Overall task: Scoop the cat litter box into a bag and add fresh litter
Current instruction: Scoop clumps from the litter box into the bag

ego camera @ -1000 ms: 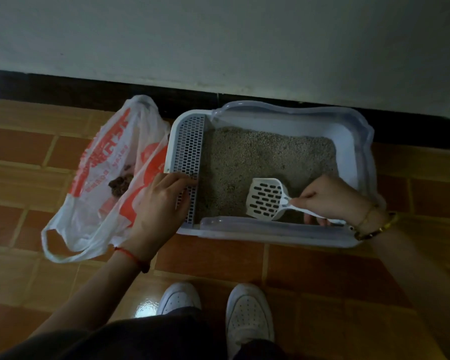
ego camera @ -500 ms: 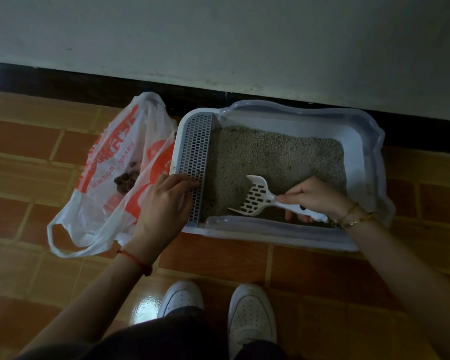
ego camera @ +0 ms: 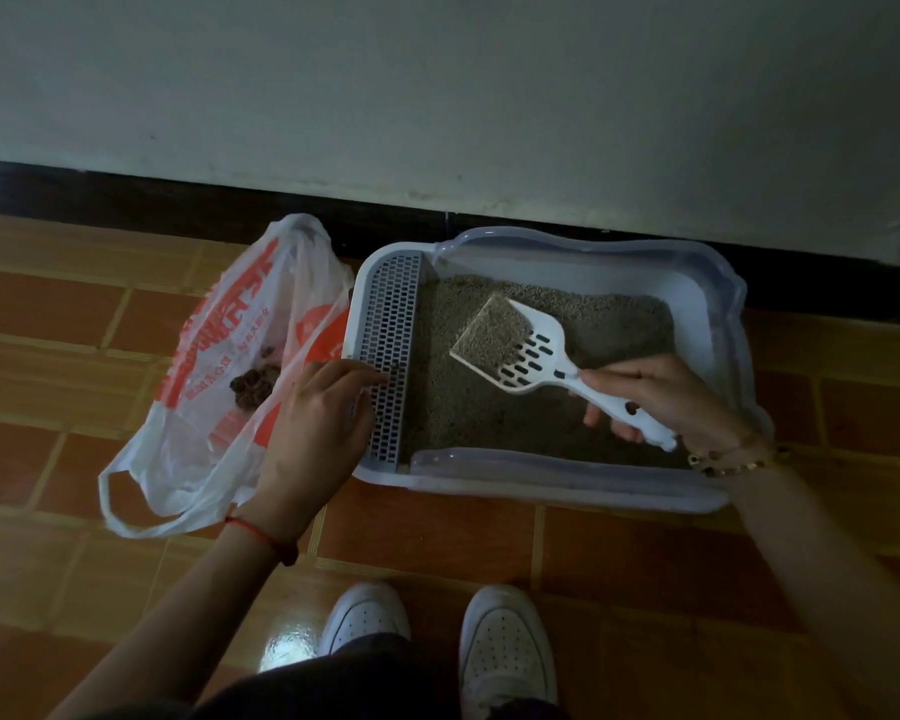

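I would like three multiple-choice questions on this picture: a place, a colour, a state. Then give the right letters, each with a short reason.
1. Where lies the white-and-red plastic bag?
A. left of the pale plastic litter box
B. inside it
C. on a chair
2. What colour is the slotted plastic scoop?
A. red
B. white
C. black
3. How is the scoop?
A. empty
B. lying in the bag
C. carrying litter, in the right hand
1 A: it lies on the floor at the box's left end.
2 B: blade and handle are white.
3 C: grey litter covers its front.
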Action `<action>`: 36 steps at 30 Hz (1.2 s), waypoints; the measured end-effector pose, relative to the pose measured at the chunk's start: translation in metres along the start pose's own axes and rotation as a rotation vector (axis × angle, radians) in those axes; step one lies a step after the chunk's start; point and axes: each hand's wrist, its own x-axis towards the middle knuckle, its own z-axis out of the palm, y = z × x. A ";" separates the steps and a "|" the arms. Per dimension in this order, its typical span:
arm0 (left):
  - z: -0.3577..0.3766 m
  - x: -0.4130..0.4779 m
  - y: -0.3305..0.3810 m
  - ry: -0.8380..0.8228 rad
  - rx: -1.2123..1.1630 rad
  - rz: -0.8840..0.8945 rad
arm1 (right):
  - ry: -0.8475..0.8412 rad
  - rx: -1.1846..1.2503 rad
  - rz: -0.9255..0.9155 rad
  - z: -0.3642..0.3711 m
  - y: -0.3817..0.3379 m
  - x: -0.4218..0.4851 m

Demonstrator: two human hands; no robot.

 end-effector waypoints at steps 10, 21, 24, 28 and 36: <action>-0.004 -0.001 0.005 0.002 0.023 0.008 | 0.054 0.119 -0.029 -0.011 -0.012 -0.017; -0.007 -0.003 0.004 0.014 -0.012 0.005 | 0.098 0.064 -0.068 -0.012 -0.020 -0.023; -0.009 -0.003 0.004 0.017 -0.015 -0.011 | 0.134 0.044 -0.079 -0.010 -0.021 -0.022; -0.011 -0.005 0.004 0.021 -0.034 -0.019 | 0.116 0.053 -0.070 -0.007 -0.024 -0.023; -0.021 -0.013 -0.013 0.030 -0.038 -0.090 | 0.101 -0.009 -0.129 0.008 -0.043 -0.020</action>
